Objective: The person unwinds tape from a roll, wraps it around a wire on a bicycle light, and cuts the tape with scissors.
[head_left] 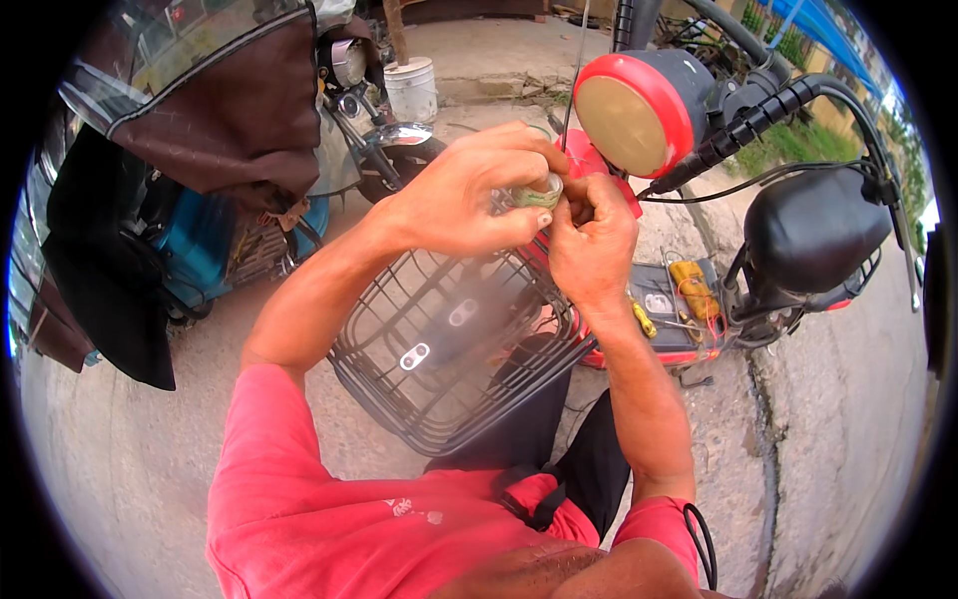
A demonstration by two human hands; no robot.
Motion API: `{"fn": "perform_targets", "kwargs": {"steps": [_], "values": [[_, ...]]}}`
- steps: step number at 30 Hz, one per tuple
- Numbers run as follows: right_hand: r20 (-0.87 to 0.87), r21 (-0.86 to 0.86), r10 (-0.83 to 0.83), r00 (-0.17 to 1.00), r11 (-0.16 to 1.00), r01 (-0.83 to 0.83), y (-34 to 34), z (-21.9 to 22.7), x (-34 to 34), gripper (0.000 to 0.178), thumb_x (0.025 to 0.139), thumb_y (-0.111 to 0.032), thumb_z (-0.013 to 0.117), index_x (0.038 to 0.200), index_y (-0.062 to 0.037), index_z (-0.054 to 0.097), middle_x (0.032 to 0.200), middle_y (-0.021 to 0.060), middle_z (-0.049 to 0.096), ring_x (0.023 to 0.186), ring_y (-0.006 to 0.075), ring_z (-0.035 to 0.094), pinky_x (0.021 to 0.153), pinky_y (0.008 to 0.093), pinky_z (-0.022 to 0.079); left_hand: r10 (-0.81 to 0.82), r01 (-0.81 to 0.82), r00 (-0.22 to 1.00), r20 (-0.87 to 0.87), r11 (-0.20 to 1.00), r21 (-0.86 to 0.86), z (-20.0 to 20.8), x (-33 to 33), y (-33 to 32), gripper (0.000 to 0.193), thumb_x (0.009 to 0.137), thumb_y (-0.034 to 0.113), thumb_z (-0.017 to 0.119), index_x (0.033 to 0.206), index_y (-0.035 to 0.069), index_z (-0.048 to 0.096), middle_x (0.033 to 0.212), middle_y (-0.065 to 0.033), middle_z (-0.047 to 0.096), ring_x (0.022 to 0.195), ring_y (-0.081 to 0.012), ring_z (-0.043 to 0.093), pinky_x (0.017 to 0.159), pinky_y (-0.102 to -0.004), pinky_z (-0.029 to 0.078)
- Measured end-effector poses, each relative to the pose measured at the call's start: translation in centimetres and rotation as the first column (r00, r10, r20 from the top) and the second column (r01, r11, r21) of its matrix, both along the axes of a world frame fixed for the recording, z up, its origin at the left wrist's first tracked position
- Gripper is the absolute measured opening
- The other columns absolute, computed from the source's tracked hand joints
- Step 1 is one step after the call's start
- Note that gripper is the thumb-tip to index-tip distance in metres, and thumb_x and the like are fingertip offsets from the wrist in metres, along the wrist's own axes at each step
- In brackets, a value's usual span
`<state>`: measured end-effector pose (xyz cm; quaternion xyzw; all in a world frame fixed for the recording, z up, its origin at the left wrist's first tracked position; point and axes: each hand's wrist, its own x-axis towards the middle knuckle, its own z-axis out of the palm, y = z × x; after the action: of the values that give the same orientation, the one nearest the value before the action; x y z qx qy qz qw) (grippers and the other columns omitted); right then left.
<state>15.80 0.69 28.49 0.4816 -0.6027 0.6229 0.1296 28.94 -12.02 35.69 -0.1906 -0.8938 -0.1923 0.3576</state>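
My left hand point(479, 190) is closed around a small, pale green, rounded thing point(539, 194) that looks like a little roll; its exact kind is unclear. Beside it, my right hand point(597, 240) has its fingers pinched together, and what they hold is hidden. Both hands meet just in front of the red front part point(587, 158) of a scooter, under its round red-rimmed headlight point(629, 115). A thin dark cable point(576, 85) runs down to the spot where the fingers meet. Below my hands is the scooter's black wire basket point(454, 349).
A yellow taped bundle point(695, 290) with loose wires lies on the scooter's footboard, near a yellow-green tool point(642, 319). Behind it is the black seat point(818, 225). At the left stands a covered three-wheeler point(200, 130); a white bucket point(410, 90) is farther back.
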Motion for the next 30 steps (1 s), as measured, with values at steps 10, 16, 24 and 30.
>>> {"fn": "perform_targets", "kwargs": {"steps": [10,16,24,30], "values": [[0.053,-0.109,-0.036,0.998,0.993,0.042,-0.7,-2.8,-0.2,0.008,0.090,0.000,0.068,0.087,0.0009,0.061,0.079,-0.0010,0.062,0.072,0.0062,0.053,0.065,0.0261,0.047,0.180,-0.187,0.965,0.191,0.982,0.022,2.3,-2.2,2.1,0.040,0.083,0.029,0.070,0.104,-0.003,0.058,0.102,-0.0209,0.069,0.089,-0.0356,0.067,0.074,-0.0444,0.053],[0.280,-0.268,0.133,0.951,0.962,-0.056,-1.1,-2.1,1.4,0.004,0.089,0.004,0.066,0.091,0.0009,0.064,0.082,-0.0011,0.064,0.077,0.0053,0.056,0.070,0.0241,0.048,0.439,-0.402,0.891,0.117,0.881,-0.249,3.2,-3.1,3.4,0.049,0.087,0.043,0.072,0.099,-0.001,0.055,0.080,-0.0246,0.070,0.075,-0.0442,0.069,0.063,-0.0513,0.053],[0.396,-0.336,0.303,0.867,0.926,-0.171,-0.7,-1.2,1.9,0.006,0.089,0.005,0.065,0.087,-0.0003,0.066,0.083,-0.0008,0.067,0.079,0.0059,0.059,0.074,0.0248,0.050,0.505,-0.448,0.861,0.057,0.806,-0.386,2.3,-2.8,4.0,0.034,0.091,0.034,0.067,0.106,0.004,0.062,0.078,-0.0175,0.069,0.077,-0.0388,0.068,0.065,-0.0482,0.052],[0.498,-0.226,0.271,0.823,0.958,-0.179,0.2,0.6,2.0,0.005,0.091,-0.003,0.067,0.090,0.0016,0.069,0.081,0.0011,0.069,0.076,0.0060,0.059,0.072,0.0239,0.050,0.306,-0.300,0.952,0.008,0.939,-0.167,2.1,-2.2,2.9,0.024,0.093,0.019,0.066,0.110,0.003,0.065,0.086,-0.0162,0.068,0.077,-0.0302,0.068,0.070,-0.0409,0.054]]}}
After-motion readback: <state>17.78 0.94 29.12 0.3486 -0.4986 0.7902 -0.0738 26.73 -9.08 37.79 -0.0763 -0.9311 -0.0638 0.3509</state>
